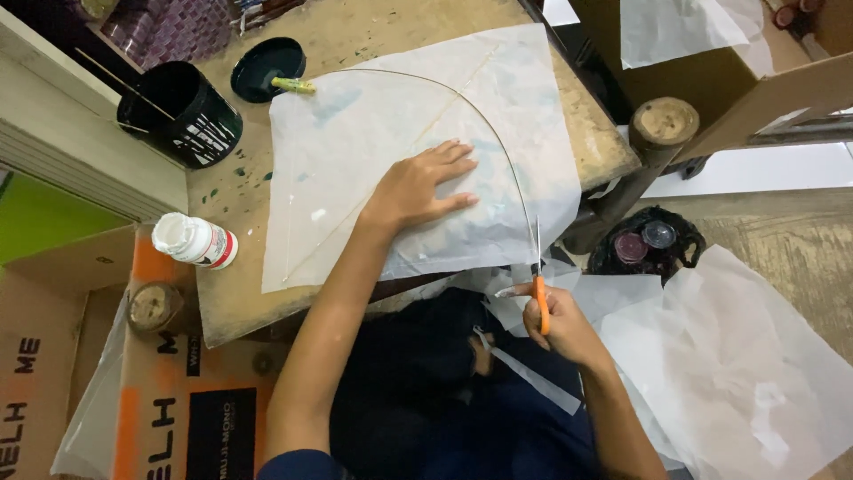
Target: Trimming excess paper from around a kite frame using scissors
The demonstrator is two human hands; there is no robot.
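A white tissue-paper kite sheet (382,133) with a thin straight stick and a curved bow stick lies on a worn wooden table (586,133). My left hand (422,184) presses flat on the sheet, fingers spread. My right hand (562,329) grips orange-handled scissors (538,280), whose blades point up at the sheet's right edge where it overhangs the table. A cut paper strip (533,378) hangs below my right hand.
A black pot (182,116) and a dark lid holding a small brush (267,67) stand at the table's back left. A white glue bottle (195,242) lies at the left edge. Loose paper sheets (737,364), cardboard boxes (169,391) and a black bag (647,244) lie around the floor.
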